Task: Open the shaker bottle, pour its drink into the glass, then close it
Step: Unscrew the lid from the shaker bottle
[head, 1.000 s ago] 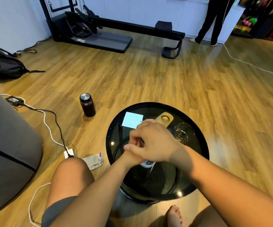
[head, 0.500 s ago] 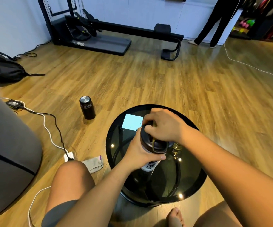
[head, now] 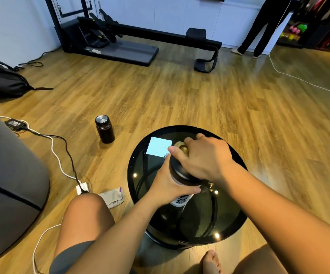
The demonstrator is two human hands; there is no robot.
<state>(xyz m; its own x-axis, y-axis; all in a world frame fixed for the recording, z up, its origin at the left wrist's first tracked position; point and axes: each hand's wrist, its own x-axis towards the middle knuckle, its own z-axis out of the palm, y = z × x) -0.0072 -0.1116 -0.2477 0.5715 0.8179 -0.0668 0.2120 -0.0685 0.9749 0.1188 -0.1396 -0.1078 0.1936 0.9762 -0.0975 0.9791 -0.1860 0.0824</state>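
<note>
Gripping shaker bottle (head: 180, 200) body, left hand (head: 167, 187) steadies it above tabletop (head: 138, 175); right hand (head: 205, 157) clamps its dark lid (head: 182, 173).

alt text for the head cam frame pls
Left hand grips a shaker bottle over a round black glass table while the right hand covers its dark lid. A black flask stands on the wood floor nearby.

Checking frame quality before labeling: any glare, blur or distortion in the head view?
Head view: small light spots glare on the black glass table; wide-angle bending curves the floor edges; the right hand on the lid and left hand on the shaker bottle look sharp; the glass is mostly hidden.
</note>
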